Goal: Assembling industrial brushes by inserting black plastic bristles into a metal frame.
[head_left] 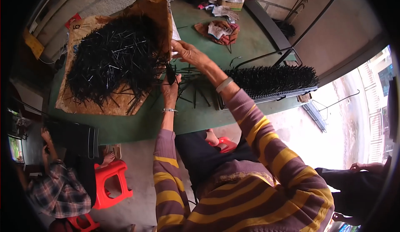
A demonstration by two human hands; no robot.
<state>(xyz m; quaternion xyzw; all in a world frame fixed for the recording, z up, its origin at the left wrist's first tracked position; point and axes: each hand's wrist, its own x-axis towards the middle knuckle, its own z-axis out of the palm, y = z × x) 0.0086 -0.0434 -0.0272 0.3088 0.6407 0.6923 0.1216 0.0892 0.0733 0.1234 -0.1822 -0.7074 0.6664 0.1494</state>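
A large heap of thin black sticks (116, 57) lies on an opened brown paper sack (68, 94) at the left of the table. My left hand (169, 91), at the heap's right edge, is closed round a small bunch of black sticks (170, 74). Just above it, my right hand (191, 53) has its fingertips drawn together beside the sack's upright flap. Something white shows at those fingertips; whether they grip it or the sack's edge is unclear. Loose black sticks (196, 94) are scattered on the tabletop to the right of my left hand.
Right of my hands, a metal rack (271, 95) is packed with upright black pieces on the green table (125, 130). Farther back are a reddish cloth bundle (231, 38) and a box. A person in a plaid shirt (62, 188) sits at lower left near a red stool (112, 182).
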